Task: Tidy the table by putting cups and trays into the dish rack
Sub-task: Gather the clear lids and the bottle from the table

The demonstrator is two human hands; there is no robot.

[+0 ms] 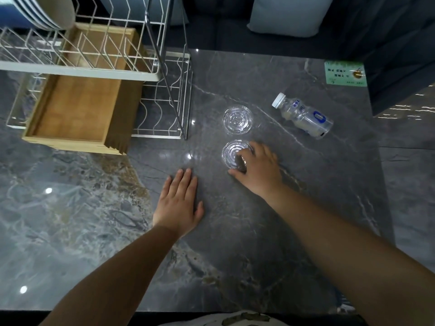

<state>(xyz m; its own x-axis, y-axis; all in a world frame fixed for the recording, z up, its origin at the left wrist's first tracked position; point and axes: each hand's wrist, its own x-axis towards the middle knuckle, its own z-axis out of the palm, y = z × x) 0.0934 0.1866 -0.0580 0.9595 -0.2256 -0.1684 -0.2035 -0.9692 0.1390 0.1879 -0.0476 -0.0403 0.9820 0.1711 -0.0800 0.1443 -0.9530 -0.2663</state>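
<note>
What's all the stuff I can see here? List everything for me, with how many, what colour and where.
Glass cups: two, clear, upside down on the table right of the rack; the nearer cup is under the right hand.
Wooden trays: a stack, light brown, on the rack's lower tier; count unclear.
Dish rack: one, white wire, two tiers, far left.
Plates: several, pale, standing in the rack's upper tier, top left.
Bottle: one, clear plastic with white cap, lying on its side, far right.
Card: one, green, far right corner.
Table: one, dark grey marble.
Cushion: one, pale blue-grey, behind the table.
Left hand: flat on the table.
Right hand: grips the nearer cup.
</note>
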